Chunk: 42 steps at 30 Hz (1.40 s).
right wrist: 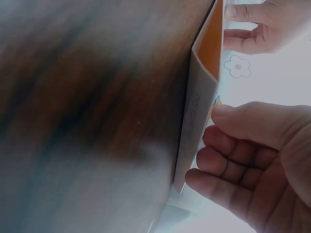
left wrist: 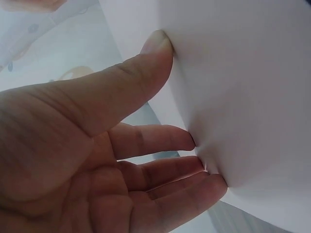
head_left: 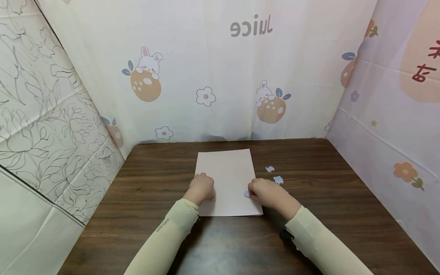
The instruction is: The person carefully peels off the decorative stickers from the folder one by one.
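Observation:
A flat white box-like board (head_left: 227,164) lies on the table, its near side showing a folded edge with orange inside in the right wrist view. My left hand (head_left: 202,188) rests on its left part, thumb and fingertips (left wrist: 182,138) touching the white surface with nothing between them. At the board's right edge, my right hand (head_left: 266,192) pinches a small pale-blue, ragged-edged piece (head_left: 246,194) against the surface. Thumb and forefinger meet at that piece (right wrist: 216,103), of which only a blue and orange sliver shows in the right wrist view.
Two similar small pale-blue pieces, one farther back (head_left: 269,168) and one nearer (head_left: 278,179), lie on the dark wooden table (head_left: 154,168) to the right of the board. A printed curtain (head_left: 206,68) hangs behind the table, with more cloth at both sides.

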Available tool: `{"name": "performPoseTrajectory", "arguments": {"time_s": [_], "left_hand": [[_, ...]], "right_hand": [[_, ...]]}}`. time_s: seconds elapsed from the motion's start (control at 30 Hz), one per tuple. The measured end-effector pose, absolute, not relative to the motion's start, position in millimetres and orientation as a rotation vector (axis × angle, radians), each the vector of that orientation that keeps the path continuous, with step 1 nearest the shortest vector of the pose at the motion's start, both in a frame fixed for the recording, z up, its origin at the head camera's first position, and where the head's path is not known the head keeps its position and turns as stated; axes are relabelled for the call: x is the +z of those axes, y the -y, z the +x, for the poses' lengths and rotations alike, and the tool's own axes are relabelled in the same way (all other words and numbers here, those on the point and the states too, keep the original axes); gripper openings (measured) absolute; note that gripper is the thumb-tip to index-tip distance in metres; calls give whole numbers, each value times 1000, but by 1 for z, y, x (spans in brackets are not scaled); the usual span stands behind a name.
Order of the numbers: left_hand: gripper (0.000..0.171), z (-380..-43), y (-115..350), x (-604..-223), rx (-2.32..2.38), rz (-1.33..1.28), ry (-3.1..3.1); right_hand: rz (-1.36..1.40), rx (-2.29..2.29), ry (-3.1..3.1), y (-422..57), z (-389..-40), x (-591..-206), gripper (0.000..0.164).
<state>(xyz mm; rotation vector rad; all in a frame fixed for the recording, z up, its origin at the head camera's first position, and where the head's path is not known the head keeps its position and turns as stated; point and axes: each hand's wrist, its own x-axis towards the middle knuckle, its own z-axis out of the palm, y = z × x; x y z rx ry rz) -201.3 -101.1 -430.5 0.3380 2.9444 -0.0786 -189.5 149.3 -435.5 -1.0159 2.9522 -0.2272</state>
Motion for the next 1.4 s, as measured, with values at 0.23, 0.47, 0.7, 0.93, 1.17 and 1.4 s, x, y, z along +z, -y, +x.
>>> {"name": "performPoseTrajectory", "arguments": {"time_s": [0.23, 0.47, 0.7, 0.93, 1.17, 1.4], "left_hand": [[52, -199, 100, -428, -66, 336, -2935], [53, -199, 101, -427, -77, 334, -2935], [54, -200, 99, -428, -75, 333, -2921], [54, -199, 100, -428, -89, 345, -2933], [52, -198, 101, -426, -82, 344, -2932], [52, -198, 100, -426, -84, 353, -2928]], "right_hand": [[-1031, -241, -2954, -154, -189, -438, 19], [-1057, -249, -2965, -157, -188, -438, 17], [-1019, -241, -2965, -160, -183, -436, 16], [-1001, -244, -2966, -165, -179, -435, 14], [-1021, -257, -2962, -168, -179, -435, 16], [-1035, -250, -2963, -171, -177, -433, 17]]}}
